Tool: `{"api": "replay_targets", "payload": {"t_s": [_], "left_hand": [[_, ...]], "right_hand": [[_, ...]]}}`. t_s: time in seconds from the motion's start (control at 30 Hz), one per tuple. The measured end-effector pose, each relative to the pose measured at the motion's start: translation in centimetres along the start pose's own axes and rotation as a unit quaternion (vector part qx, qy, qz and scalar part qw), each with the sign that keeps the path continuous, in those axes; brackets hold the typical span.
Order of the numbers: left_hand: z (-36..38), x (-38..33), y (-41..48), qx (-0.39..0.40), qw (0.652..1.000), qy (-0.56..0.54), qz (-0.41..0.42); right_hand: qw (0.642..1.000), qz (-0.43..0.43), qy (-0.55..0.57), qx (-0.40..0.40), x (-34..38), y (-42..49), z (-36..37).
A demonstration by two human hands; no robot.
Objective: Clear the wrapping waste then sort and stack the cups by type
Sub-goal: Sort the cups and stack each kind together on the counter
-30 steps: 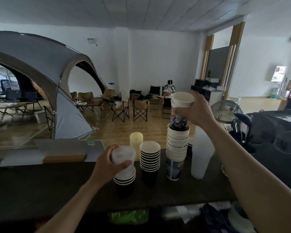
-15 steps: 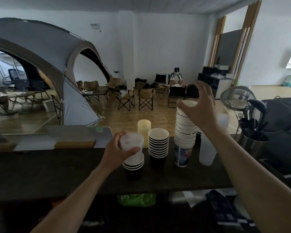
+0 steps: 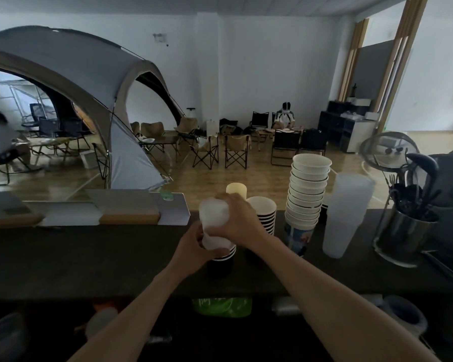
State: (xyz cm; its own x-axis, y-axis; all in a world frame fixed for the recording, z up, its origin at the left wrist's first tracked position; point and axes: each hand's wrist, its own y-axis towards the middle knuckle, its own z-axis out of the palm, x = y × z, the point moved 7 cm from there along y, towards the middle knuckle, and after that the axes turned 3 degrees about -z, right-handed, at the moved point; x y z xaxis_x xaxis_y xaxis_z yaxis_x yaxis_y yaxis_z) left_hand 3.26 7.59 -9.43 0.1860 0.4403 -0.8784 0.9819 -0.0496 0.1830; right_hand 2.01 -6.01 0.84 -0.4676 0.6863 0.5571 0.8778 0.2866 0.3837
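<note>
Sorting is in hand: a frosted cup (image 3: 215, 223), over the black stack (image 3: 221, 258) on the counter (image 3: 89, 257), is gripped by both hands (image 3: 194, 246) (image 3: 239, 220). Next, it likely must be moved to the frosted stack (image 3: 347, 218).

Both hands, left (image 3: 194, 246) and right (image 3: 237, 222), clasp frosted plastic cups (image 3: 212, 223) over black paper cups (image 3: 224, 256) | dark counter (image 3: 89, 254) | tall printed paper cup stack (image 3: 307, 194) stands right.
</note>
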Motion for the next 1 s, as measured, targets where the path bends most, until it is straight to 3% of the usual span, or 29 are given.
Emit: {"api": "replay_targets", "payload": {"t_s": [0.2,0.37,0.5,0.6,0.7,0.83,1.0], "left_hand": [[0.1,-0.1,-0.2,0.017,1.000,-0.004,-0.012],[0.1,-0.5,-0.4,0.022,1.000,0.007,-0.007],[0.2,-0.5,-0.4,0.029,0.999,0.024,0.006],[0.2,-0.8,-0.2,0.038,0.998,0.050,0.017],[0.4,-1.1,0.1,0.043,0.996,0.070,0.025],[-0.1,-1.9,1.2,0.036,0.996,0.076,0.023],[-2.0,-4.5,3.4,0.001,0.999,0.042,0.034]], "right_hand": [[0.988,-0.037,-0.041,-0.147,3.8,2.8,-11.9],[0.977,-0.011,-0.117,-0.179,3.2,3.7,-17.2],[0.974,-0.010,-0.094,-0.207,2.4,2.8,-19.6],[0.958,0.003,-0.033,-0.285,1.8,1.5,-25.1],[0.932,0.030,-0.043,-0.357,0.4,-0.1,-31.2],[0.924,0.088,-0.101,-0.359,-3.1,-1.1,-34.8],[0.924,0.137,-0.144,-0.326,-8.6,-1.2,-34.2]]}}
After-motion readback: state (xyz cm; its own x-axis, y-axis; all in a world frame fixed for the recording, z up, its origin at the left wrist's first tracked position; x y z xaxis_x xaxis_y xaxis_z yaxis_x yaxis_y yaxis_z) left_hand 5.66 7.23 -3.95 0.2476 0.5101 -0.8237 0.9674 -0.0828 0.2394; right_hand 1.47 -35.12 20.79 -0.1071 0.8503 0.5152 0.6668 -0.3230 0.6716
